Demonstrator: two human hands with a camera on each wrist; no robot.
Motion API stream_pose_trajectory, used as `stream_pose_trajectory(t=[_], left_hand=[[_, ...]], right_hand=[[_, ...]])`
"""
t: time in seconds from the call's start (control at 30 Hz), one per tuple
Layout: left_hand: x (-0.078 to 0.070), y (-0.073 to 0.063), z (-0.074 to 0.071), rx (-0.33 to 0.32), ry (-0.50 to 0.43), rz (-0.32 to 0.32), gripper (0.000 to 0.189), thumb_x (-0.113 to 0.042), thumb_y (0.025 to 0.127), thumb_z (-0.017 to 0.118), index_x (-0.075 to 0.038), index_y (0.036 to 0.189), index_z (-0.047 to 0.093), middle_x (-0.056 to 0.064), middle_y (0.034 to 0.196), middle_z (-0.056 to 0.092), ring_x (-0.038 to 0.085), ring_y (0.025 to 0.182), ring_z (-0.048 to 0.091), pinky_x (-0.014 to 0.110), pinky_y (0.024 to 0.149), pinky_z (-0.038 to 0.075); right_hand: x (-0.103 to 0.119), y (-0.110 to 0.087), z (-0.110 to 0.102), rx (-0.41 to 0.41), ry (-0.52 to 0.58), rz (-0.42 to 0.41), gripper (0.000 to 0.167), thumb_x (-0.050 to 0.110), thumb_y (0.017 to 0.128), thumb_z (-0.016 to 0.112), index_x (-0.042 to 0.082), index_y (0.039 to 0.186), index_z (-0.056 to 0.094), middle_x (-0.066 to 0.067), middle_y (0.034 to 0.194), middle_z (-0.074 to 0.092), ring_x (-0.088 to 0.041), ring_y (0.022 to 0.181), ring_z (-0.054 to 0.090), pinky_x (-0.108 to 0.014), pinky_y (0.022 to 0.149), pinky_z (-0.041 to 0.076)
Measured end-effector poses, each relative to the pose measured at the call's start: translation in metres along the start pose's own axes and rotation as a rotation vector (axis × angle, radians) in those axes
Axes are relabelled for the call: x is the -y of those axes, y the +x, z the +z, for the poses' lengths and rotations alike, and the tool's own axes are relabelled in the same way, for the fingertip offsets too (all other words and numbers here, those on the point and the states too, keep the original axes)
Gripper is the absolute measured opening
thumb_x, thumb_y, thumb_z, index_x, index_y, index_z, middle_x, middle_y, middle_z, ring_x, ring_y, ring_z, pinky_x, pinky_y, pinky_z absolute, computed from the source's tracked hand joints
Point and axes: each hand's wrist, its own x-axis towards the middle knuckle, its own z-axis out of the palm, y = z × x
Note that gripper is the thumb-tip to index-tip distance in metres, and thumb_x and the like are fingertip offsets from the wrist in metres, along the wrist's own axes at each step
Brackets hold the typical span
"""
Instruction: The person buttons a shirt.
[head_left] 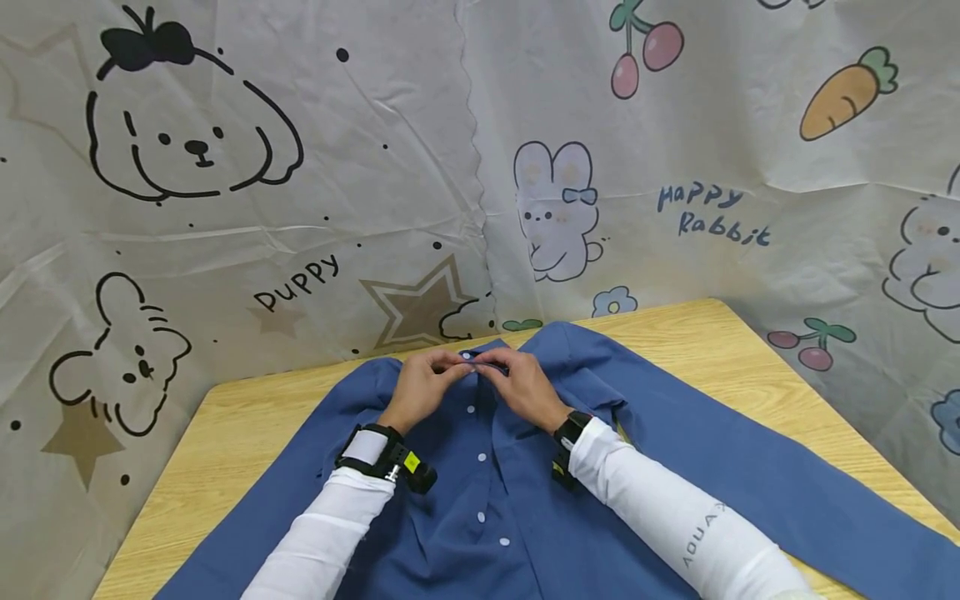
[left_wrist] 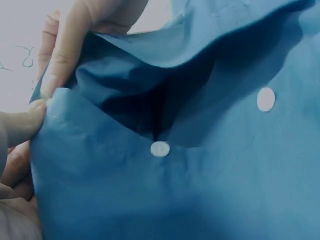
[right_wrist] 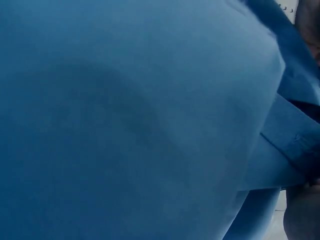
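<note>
A blue button-up shirt (head_left: 435,533) lies spread on the table, its white buttons (head_left: 482,457) running down the front. At the collar end, my left hand (head_left: 420,387) pinches the front edge between thumb and fingers. My right hand (head_left: 528,387) pinches the cloth just beside it, and the fingertips of both hands nearly meet. A white button (head_left: 467,356) shows by the fingertips. In the left wrist view the front gapes below the pinched edge, above a button (left_wrist: 160,149). Blue cloth (right_wrist: 125,125) fills most of the right wrist view; fingers show only at its right edge.
The wooden table (head_left: 225,433) ends at the back against a printed white cloth (head_left: 405,167) with cartoon animals. One sleeve (head_left: 750,450) stretches to the right beyond my right arm, and the other runs down to the left.
</note>
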Motion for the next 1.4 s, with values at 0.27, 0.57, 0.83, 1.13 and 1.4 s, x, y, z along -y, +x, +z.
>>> stream_pose_trajectory(t=[0.27,0.57,0.83,1.13,1.4], left_hand=[[0.000,0.000,0.003,0.006,-0.081,-0.065,0.012,-0.013,0.084,0.074,-0.003,0.091,0.074,0.005,0.082,0.071,0.017,0.077,0.064,0.029,0.068,0.047],[-0.004,0.001,0.000,0.073,-0.206,-0.222,0.018,-0.014,0.086,0.073,0.001,0.096,0.073,0.008,0.093,0.071,0.019,0.088,0.064,0.035,0.081,0.049],[-0.005,0.000,-0.007,0.106,-0.103,-0.063,0.016,-0.017,0.087,0.072,-0.005,0.097,0.074,0.005,0.099,0.068,0.019,0.091,0.062,0.034,0.076,0.050],[-0.005,-0.001,-0.011,0.092,0.186,0.357,0.007,-0.012,0.085,0.073,-0.010,0.091,0.073,0.003,0.102,0.064,0.019,0.098,0.051,0.037,0.080,0.044],[-0.007,0.002,-0.011,0.133,0.266,0.399,0.012,-0.014,0.082,0.076,-0.010,0.093,0.076,-0.003,0.083,0.064,0.015,0.083,0.053,0.032,0.071,0.044]], right_hand=[[0.002,0.003,-0.003,0.039,-0.083,-0.029,0.021,0.024,0.090,0.068,0.009,0.104,0.073,-0.001,0.100,0.069,-0.009,0.084,0.063,-0.027,0.070,0.051],[0.000,0.000,-0.006,0.049,-0.359,-0.257,0.016,0.019,0.095,0.060,0.008,0.101,0.069,-0.003,0.096,0.067,-0.014,0.083,0.064,-0.029,0.074,0.051],[-0.002,0.001,-0.010,0.041,-0.298,-0.311,0.013,0.017,0.096,0.060,0.009,0.101,0.069,0.000,0.095,0.066,-0.011,0.082,0.062,-0.026,0.072,0.049],[-0.001,0.002,-0.017,0.164,-0.013,-0.047,0.013,0.024,0.095,0.061,0.016,0.100,0.070,0.004,0.100,0.064,-0.010,0.085,0.058,-0.031,0.073,0.047],[0.006,0.004,-0.022,0.187,0.094,0.100,0.011,0.023,0.093,0.064,0.014,0.095,0.071,0.003,0.099,0.065,-0.013,0.091,0.059,-0.034,0.080,0.047]])
